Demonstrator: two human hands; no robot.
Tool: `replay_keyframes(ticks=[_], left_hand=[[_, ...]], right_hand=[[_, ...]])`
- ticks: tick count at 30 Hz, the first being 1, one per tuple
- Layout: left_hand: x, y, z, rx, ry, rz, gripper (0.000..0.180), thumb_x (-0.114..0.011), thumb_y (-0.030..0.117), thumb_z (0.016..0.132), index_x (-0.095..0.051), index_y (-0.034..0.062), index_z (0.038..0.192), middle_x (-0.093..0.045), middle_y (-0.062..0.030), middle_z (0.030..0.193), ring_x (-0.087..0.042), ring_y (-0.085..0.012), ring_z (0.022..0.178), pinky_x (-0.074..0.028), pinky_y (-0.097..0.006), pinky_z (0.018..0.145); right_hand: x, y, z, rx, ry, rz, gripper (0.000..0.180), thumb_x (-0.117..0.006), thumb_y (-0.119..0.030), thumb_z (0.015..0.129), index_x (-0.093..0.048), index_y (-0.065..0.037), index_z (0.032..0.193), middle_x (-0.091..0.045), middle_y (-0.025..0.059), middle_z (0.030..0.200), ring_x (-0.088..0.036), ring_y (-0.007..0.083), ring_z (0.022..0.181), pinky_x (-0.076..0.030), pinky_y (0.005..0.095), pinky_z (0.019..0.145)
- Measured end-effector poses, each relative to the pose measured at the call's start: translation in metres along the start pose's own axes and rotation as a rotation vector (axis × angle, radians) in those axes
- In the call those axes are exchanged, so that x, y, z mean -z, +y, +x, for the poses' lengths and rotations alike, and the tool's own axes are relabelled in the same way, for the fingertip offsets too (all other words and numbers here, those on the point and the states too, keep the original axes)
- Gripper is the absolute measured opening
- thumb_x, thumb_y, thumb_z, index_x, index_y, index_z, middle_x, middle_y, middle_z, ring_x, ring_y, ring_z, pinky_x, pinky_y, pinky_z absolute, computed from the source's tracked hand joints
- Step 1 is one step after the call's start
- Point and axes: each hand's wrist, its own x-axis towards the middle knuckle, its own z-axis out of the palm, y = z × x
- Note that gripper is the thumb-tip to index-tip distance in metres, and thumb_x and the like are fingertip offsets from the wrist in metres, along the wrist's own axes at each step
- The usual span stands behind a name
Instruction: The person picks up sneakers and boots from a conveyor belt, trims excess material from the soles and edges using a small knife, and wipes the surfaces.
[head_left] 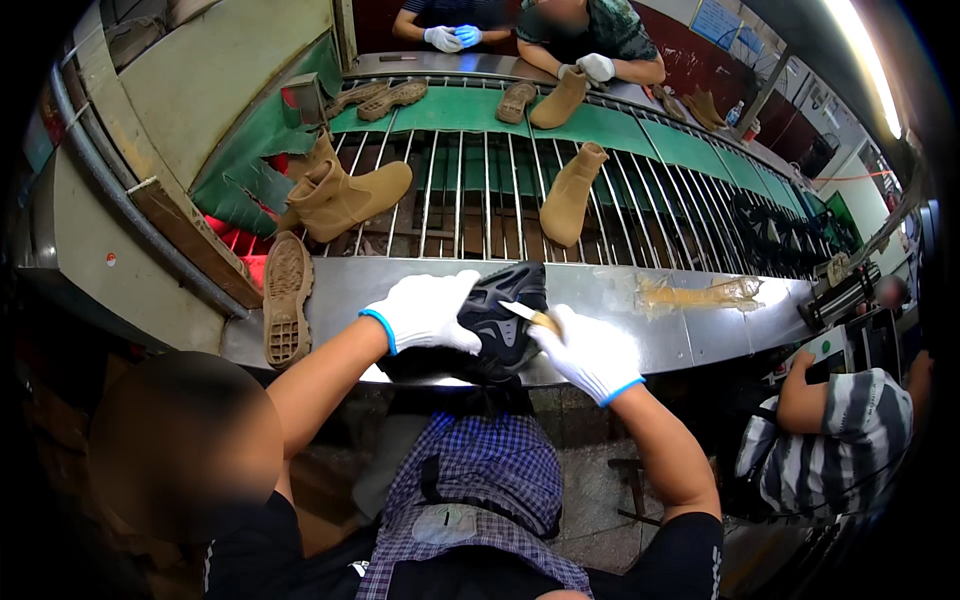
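Black-grey sneaker point(503, 342) at metal bench's point(660, 335) near edge: L hand point(425, 312), fingers spread, should brace its left side while R hand point(588, 350), fingers pinching pale-bladed tool's point(544, 322) handle, works w/ light pressure.

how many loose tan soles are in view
4 I can make out: one sole on the near metal ledge, left of the left hand; two at the green strip's left end; one beside the far boot. Others may be hidden.
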Motion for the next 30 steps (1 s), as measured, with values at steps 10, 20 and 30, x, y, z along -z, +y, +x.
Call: replay_keyframes(ticks=[10, 20, 30], left_hand=[[-0.002, -0.003, -0.010, -0.057, 0.064, -0.031, 0.082, -0.089, 0.053, 0.078, -0.059, 0.0143, 0.144, -0.072, -0.0178, 0.135, -0.074, -0.0420, 0.115, -0.059, -0.049, 0.100], [-0.011, -0.005, -0.010, -0.119, 0.124, -0.053, 0.067, -0.084, 0.052, 0.086, -0.064, 0.0186, 0.141, -0.069, -0.0131, 0.137, -0.073, -0.0377, 0.117, -0.059, -0.046, 0.101], [-0.016, -0.006, -0.011, -0.146, 0.166, 0.088, 0.070, -0.078, 0.055, 0.091, -0.059, 0.0207, 0.149, -0.064, -0.0206, 0.141, -0.073, -0.0424, 0.115, -0.060, -0.051, 0.096]], right_hand=[[0.012, 0.001, -0.022, 0.038, -0.033, 0.093, 0.039, -0.067, -0.044, 0.106, -0.070, -0.006, 0.117, -0.074, 0.0204, 0.085, -0.074, 0.0388, 0.076, -0.058, 0.0485, 0.070], [-0.004, -0.003, -0.001, 0.027, 0.037, 0.170, 0.038, -0.067, -0.039, 0.107, -0.065, -0.002, 0.102, -0.073, 0.0248, 0.084, -0.072, 0.0434, 0.073, -0.056, 0.0518, 0.066], [-0.075, 0.027, 0.003, -0.199, 0.068, 0.534, 0.046, -0.067, -0.044, 0.107, -0.067, 0.001, 0.117, -0.071, 0.0227, 0.094, -0.070, 0.0330, 0.089, -0.055, 0.0435, 0.080]])
